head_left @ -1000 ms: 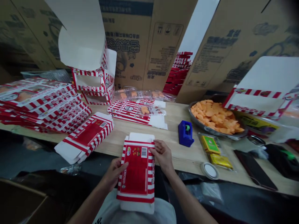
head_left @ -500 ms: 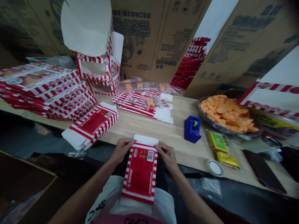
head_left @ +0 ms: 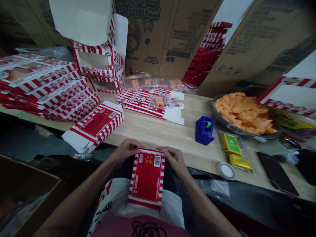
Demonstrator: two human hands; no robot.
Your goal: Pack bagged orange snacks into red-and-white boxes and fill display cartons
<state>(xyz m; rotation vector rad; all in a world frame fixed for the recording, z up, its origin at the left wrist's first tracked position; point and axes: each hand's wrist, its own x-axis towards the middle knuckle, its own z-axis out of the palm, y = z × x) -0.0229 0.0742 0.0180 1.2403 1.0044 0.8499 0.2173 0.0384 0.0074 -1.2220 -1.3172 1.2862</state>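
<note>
A flat red-and-white striped cardboard box [head_left: 146, 177] rests on my lap, its printed back with a barcode facing up. My left hand [head_left: 127, 148] pinches its far left corner. At the far right corner my right hand [head_left: 172, 158] has its thumb and fingers closed on the edge. The white flap at that far end is no longer visible. Just beyond, on the table, lie a pile of similar folded boxes [head_left: 95, 123] to the left and flat striped cartons [head_left: 143, 100] with a clear packet of orange pieces [head_left: 160, 102] on top.
A wooden table [head_left: 138, 128] runs across. Filled boxes [head_left: 44, 85] are stacked at left beside an upright open box [head_left: 95, 62]. On the right are a blue tape dispenser [head_left: 204, 130], a metal bowl [head_left: 222, 122] of orange pieces, a white tape roll [head_left: 226, 171] and a dark phone-like object [head_left: 276, 172].
The white flap at the box's far end has been folded down out of sight. Both hands have moved slightly inward along that edge. The camera view has shifted a little.
</note>
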